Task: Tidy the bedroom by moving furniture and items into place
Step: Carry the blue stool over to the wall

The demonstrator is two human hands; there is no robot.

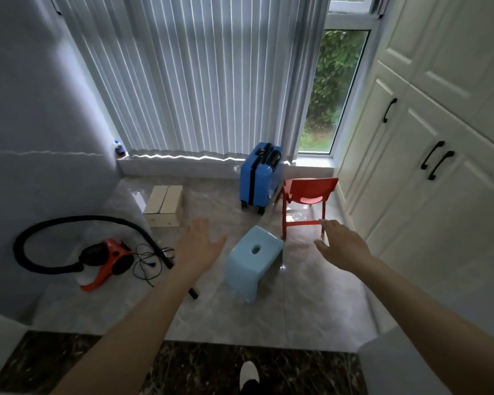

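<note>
A light blue plastic stool with a hole in its seat stands on the grey tiled floor in the middle. My left hand is stretched out with straight fingers just left of it, holding nothing. My right hand reaches forward to the stool's right, fingers spread, in front of a small red chair. Neither hand touches anything. A blue suitcase stands upright behind the stool near the curtain. An orange vacuum cleaner with a long black hose lies on the floor at the left.
A cream cardboard box sits on the floor by the left wall. A small bottle stands on the window ledge. White wardrobe doors with black handles line the right side. A loose black cord lies beside the vacuum.
</note>
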